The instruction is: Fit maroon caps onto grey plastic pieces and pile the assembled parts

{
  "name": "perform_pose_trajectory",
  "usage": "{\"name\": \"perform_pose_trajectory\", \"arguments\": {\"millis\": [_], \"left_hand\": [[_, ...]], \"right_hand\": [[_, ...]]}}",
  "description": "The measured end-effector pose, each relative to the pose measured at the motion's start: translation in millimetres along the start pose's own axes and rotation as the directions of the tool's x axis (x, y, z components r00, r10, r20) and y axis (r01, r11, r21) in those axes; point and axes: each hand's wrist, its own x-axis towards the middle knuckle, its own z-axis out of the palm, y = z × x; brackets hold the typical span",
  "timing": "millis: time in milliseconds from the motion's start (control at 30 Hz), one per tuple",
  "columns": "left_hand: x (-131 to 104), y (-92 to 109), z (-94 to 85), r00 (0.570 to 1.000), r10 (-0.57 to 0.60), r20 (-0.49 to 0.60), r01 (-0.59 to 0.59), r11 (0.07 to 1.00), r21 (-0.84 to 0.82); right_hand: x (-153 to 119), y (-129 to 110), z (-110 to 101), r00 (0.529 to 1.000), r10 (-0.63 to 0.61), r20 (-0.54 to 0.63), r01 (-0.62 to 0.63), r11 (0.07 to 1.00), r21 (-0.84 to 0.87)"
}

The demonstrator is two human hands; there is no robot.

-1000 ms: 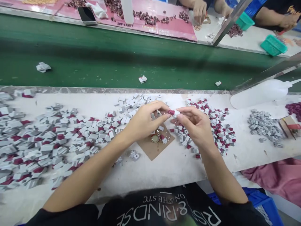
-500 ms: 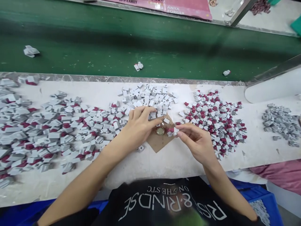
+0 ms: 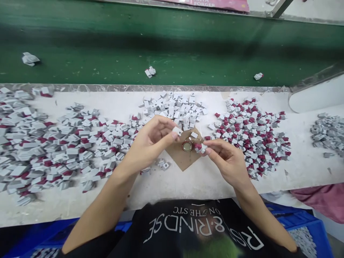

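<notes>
Between the thumb and fingers of my left hand [image 3: 154, 141] is a small light-grey plastic block [image 3: 177, 131]. My right hand [image 3: 225, 157] pinches a small white-and-dark-red plastic piece [image 3: 200, 147] by its near end. Both hands are over a brown cardboard square [image 3: 183, 163], a short distance apart. A round gold-rimmed disc [image 3: 187, 145] sits on the cardboard between them. Just behind the left hand lies a pile of plain light-grey blocks [image 3: 174, 107]. Beside the right hand spreads a heap of white-and-red pieces [image 3: 252, 132].
A large heap of grey and dark-red pieces [image 3: 61, 143] covers the table's left side. More grey parts [image 3: 328, 132] lie at far right. Behind the table runs a green belt [image 3: 107, 43] carrying a few small pieces. A blue crate [image 3: 309, 229] stands below, at right.
My left hand has drawn back from the block pile, now with a light-grey block in its fingers. My right hand keeps its piece near the same spot. The view has shifted slightly.
</notes>
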Motion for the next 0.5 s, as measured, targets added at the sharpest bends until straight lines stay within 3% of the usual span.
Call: {"name": "perform_pose_trajectory", "arguments": {"millis": [100, 267, 367, 500], "left_hand": [[-3, 5, -0.9, 0.992, -0.125, 0.015, 0.124, 0.958, -0.26], [-4, 4, 1.2, 0.972, -0.226, 0.069, 0.236, 0.902, -0.362], [-8, 1, 3.1, 0.976, -0.216, 0.031, 0.216, 0.936, -0.277], [-24, 1, 5.6, 0.982, -0.163, -0.095, 0.17, 0.984, 0.061]], "right_hand": [[-1, 1, 2, 1.0, -0.005, 0.018, 0.005, 1.0, 0.013], [0, 4, 4, 0.999, -0.03, 0.012, 0.03, 0.999, -0.024], [-1, 4, 5, 0.999, -0.042, 0.02, 0.043, 0.998, -0.043], [-5, 2, 4, 0.997, -0.082, 0.008, 0.082, 0.988, -0.131]]}}
